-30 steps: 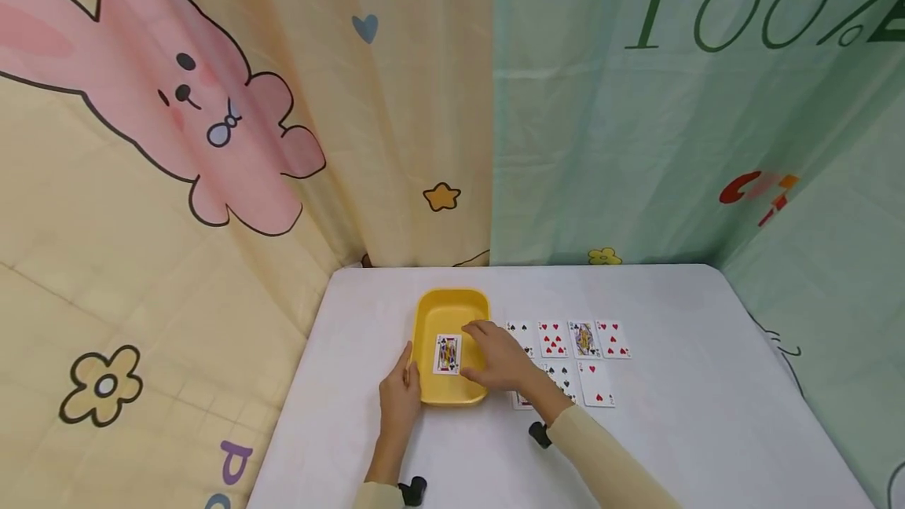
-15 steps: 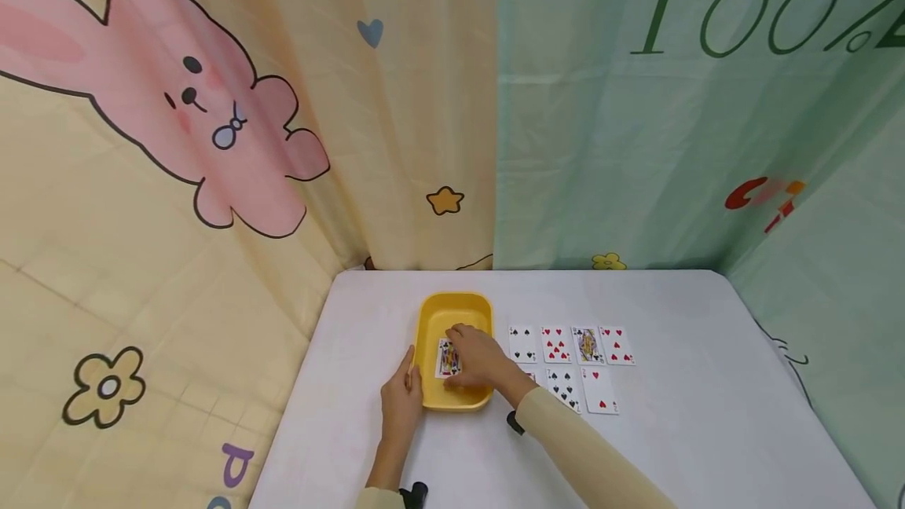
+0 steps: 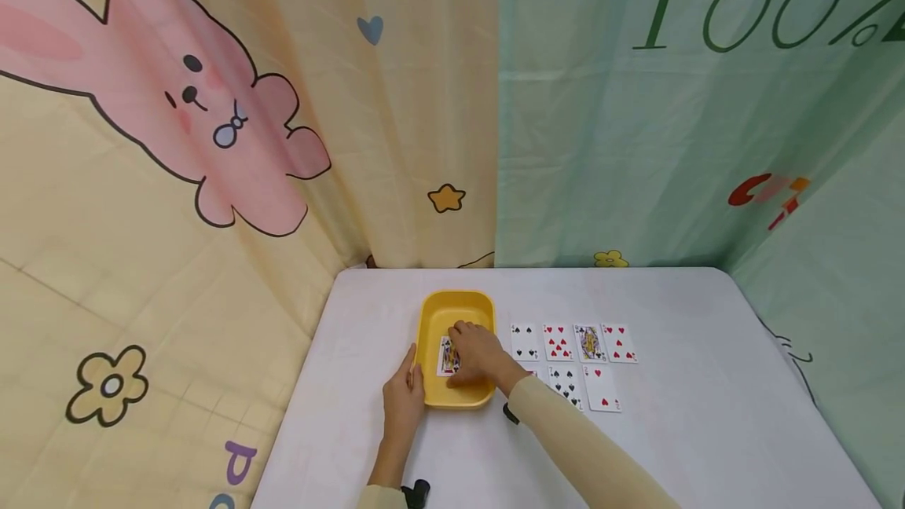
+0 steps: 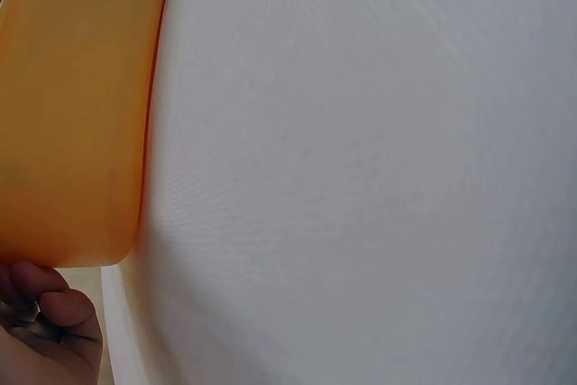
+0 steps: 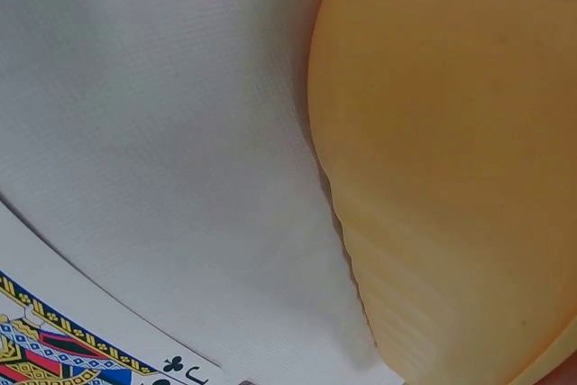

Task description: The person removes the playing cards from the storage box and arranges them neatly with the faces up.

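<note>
A yellow plastic tray (image 3: 456, 306) stands on the white table, with a face-up court playing card (image 3: 445, 358) on its floor. My left hand (image 3: 403, 403) grips the tray's left side near the front corner. In the left wrist view, its curled fingers (image 4: 68, 308) sit against the yellow wall. My right hand (image 3: 479, 356) reaches over the tray's right rim and pinches the card, fingertips by its far end and thumb by its near end. The hand covers the card's right part. The right wrist view shows only the tray's outer wall (image 5: 451, 132), without that hand's fingers.
Right of the tray, several playing cards lie face up in two rows, among them a two of hearts (image 3: 602, 389) and a spade card (image 3: 566, 387). A jack of clubs (image 5: 81, 349) lies close by the tray, partly under the right forearm. Printed curtains (image 3: 424, 100) hang behind the table.
My right hand has moved left and down into the tray, its fingers closing over the card. The left hand has stayed at the tray's side.
</note>
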Tool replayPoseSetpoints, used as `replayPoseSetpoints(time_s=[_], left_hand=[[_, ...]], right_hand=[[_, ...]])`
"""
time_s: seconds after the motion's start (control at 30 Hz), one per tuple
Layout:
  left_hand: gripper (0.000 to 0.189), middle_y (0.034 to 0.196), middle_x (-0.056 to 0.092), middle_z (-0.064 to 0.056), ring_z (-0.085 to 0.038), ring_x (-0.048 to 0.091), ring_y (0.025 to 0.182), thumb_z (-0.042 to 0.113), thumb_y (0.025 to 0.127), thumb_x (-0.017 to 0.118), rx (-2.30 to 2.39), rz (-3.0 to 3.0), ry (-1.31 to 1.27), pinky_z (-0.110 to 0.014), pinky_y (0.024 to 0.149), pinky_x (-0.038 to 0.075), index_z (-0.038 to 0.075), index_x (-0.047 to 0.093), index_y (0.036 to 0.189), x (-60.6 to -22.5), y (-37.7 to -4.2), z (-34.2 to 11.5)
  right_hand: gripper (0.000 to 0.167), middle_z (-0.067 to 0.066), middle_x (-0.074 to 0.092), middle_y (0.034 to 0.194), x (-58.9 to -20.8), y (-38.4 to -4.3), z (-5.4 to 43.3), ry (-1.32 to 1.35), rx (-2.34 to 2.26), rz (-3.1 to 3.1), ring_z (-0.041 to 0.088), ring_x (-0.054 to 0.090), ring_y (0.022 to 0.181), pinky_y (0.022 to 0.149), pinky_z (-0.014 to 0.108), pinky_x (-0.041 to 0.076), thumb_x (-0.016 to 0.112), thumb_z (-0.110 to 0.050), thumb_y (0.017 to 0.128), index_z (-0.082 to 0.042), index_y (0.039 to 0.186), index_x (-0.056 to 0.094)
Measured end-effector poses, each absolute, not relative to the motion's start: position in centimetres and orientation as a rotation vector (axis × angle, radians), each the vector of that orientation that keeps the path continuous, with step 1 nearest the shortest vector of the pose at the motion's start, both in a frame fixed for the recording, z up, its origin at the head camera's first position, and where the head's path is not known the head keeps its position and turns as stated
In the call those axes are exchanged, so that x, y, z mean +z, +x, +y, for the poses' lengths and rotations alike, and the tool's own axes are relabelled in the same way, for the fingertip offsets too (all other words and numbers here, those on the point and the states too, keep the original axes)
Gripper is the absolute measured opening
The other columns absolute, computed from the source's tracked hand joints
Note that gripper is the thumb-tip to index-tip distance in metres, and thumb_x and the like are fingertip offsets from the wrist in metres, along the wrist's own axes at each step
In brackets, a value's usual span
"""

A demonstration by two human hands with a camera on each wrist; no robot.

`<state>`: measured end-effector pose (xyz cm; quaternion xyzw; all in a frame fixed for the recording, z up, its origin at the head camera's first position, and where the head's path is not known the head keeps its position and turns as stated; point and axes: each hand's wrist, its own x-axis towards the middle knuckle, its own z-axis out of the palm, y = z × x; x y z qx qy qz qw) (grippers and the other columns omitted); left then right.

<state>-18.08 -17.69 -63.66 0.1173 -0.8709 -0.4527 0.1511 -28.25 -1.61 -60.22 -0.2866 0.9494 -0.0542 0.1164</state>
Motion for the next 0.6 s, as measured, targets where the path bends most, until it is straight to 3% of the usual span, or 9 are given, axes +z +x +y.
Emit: replayPoseSetpoints(time_s=[0.6], left_hand=[[0.045,0.06,0.039,0.006,-0.006,0.037,0.052,0.013,0.103,0.062,-1.284,-2.502,0.358,-0.021,0.048,0.034,0.016,0.058,0.148,-63.39,-18.05,-17.5]], right_hand=[[0.086,0.005,0.06,0.132,-60.3,-27.93,-1.61,-0.919,-0.055,2.82,0.021,0.059,0.118,0.116,0.037,0.042,0.077,-0.071,0.074,-0.013,0.137,0.062]])
